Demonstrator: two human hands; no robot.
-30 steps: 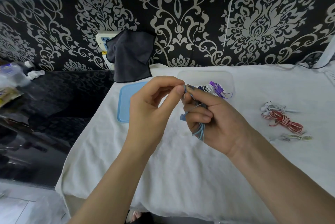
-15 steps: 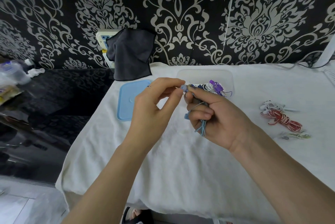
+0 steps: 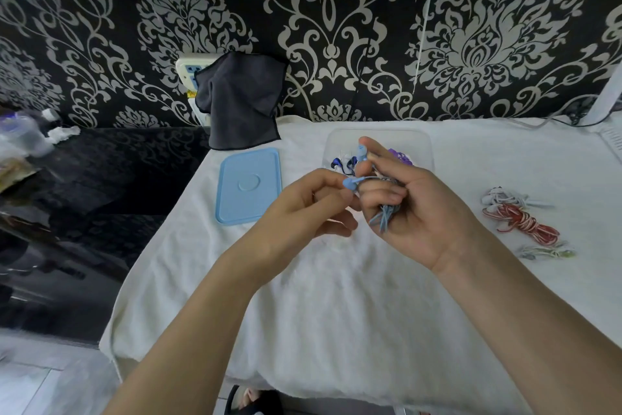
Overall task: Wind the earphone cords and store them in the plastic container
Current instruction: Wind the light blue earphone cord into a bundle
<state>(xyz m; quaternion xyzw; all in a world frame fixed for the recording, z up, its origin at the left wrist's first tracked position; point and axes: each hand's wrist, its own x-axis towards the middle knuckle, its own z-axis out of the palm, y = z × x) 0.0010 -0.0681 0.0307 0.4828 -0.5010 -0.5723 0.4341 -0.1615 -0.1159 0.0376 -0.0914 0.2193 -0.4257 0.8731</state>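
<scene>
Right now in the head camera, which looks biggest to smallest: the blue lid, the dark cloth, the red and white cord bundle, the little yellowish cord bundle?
1. dark cloth
2. blue lid
3. red and white cord bundle
4. yellowish cord bundle

The cloth hangs farther back than the lid, so those two are not certain.

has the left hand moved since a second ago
Yes. The left hand has dropped slightly lower, its fingertips now level with the middle of the blue lid rather than its far edge, pinching a light blue earbud beside the right hand.
</scene>
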